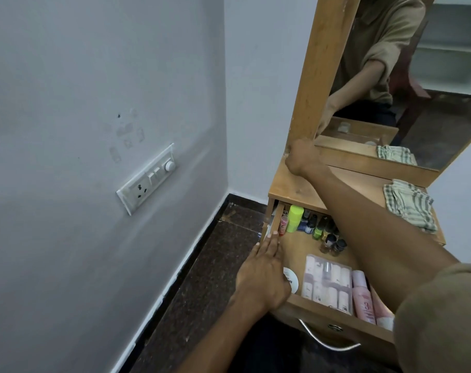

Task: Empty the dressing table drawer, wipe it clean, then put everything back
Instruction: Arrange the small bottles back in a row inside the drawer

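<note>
The room has grey walls, a switch plate [148, 177] on the left wall, and a dark floor [202, 278]. A wooden dressing table stands in the corner with a mirror [406, 84] on top.

There is only the head view. The drawer [304, 249] is pulled out and it is full. So the job looks like it is at the very start: the drawer is open, but the things are not out yet.

The left hand [264, 275] lies flat on the left edge of the drawer, fingers straight, its grip released and holding nothing. The right hand [300, 157] is up on the tabletop [290, 189], at the foot of the mirror frame. Its fingers curl down, but it cannot be told whether its grip has closed on anything.

In the drawer, a green bottle [295, 218] stands at the back beside a row of small bottles [323, 231]. Near the front are a white jar [292, 282], a clear box [327, 284] of little tubes, and pink bottles [365, 300].

A striped cloth [409, 205] waits on the tabletop, well apart from both hands. It looks right for the wiping.

Next, a hand should reach in and lift things out one by one. The right arm lies across the drawer and covers part of it, so it is in the way. The small bottles stand close together and could tip over.
</note>
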